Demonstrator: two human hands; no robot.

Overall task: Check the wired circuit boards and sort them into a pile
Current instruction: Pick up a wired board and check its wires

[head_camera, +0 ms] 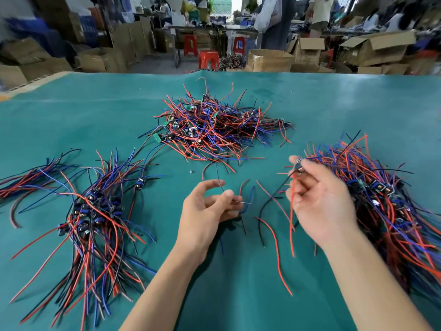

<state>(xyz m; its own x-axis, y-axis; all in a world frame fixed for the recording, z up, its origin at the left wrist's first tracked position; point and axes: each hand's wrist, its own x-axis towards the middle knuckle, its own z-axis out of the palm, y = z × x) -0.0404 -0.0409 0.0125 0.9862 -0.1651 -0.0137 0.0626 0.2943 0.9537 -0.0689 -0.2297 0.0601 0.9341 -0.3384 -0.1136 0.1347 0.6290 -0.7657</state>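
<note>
A tangled heap of wired circuit boards (214, 127) lies at the middle of the green table cover (334, 103). A combed pile of boards (95, 211) with red, blue and black wires lies at the left. Another pile (381, 199) lies at the right. My right hand (317, 199) pinches a small wired board (298, 166) between thumb and fingertips, above the table beside the right pile; its red and black wires hang down. My left hand (205, 211) pinches thin wire ends (243, 199) of a board lying under its fingers.
A further bundle of wires (28, 182) lies at the far left edge. A small metal bit (191, 172) sits on the cover in front of the middle heap. Beyond the table stand cardboard boxes (269, 59), red stools (208, 59) and people at benches.
</note>
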